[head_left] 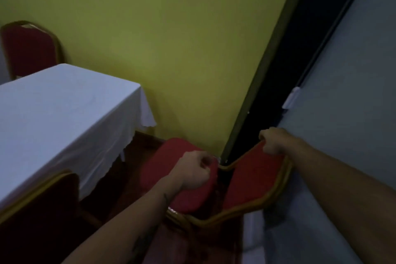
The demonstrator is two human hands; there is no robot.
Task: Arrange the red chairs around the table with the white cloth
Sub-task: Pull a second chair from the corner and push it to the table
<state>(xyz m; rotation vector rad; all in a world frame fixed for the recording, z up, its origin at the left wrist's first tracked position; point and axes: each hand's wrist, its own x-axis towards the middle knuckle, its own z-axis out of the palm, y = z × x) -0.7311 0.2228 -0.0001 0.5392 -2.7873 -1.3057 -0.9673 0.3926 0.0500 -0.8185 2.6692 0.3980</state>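
Observation:
A red padded chair [250, 180] with a gold frame sits low in the middle, in the corner by the yellow wall. My left hand [194, 171] is closed over the back edge of its seat cushion. My right hand [273, 141] grips the top rim of its backrest. The table with the white cloth [60, 113] fills the left side. A second red chair [30, 49] stands at the table's far end, against the wall. A third red chair [42, 208] shows its backrest at the bottom left, beside the table's near edge.
The yellow wall [171, 38] runs behind the table. A dark gap [278, 92] separates it from a grey panel [347, 96] on the right that carries a small white fitting [291, 97]. Dark red floor [137, 152] shows between table and chair.

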